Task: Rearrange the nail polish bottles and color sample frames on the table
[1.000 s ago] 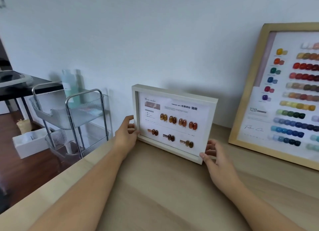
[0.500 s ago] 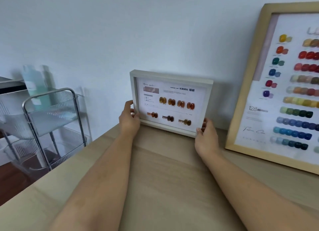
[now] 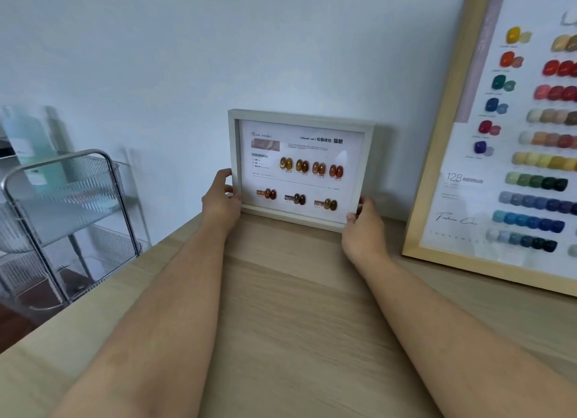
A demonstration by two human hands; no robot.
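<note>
A small white color sample frame [image 3: 299,127] with amber and brown nail samples stands upright on the wooden table [image 3: 290,308], close against the wall. My left hand [image 3: 220,199] grips its lower left edge. My right hand [image 3: 363,227] grips its lower right corner, thumb on the front rim. A large wooden color sample frame [image 3: 437,167] with several rows of colored samples leans on the wall at the right, apart from the small one. No nail polish bottles are in view.
To the left of the table's edge stands a chrome trolley [image 3: 62,199] with ribbed clear trays. A pale green bottle [image 3: 34,145] sits on its top tray. The white wall [image 3: 218,42] runs directly behind both frames.
Both hands have pushed the small white frame back from the table's middle to the wall. The right hand went from open beside the corner to gripping it.
</note>
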